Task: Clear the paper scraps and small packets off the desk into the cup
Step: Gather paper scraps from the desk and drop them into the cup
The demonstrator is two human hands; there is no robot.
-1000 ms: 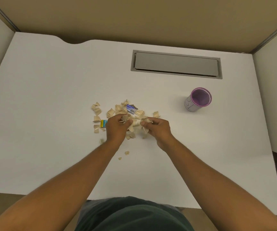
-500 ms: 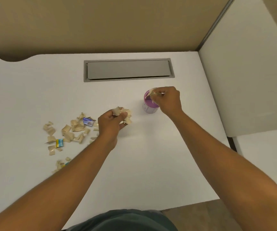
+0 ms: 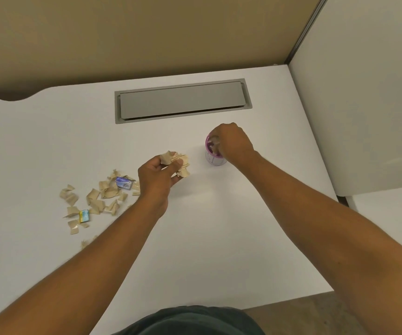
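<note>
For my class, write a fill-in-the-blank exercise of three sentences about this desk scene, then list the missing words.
1. The right hand is over the mouth of the ____.
2. The left hand holds a bunch of paper ____.
3. The blue packet lies among the scraps on the desk, to the ____ of the left hand.

Missing words: cup; scraps; left

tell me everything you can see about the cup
The cup is small, upright and round, with a pale lilac wall bearing faint markings and a bright purple rim and inside. It stands on the white desk, right of centre. The right hand covers its mouth, fingers dipping in with tan paper scraps.
</note>
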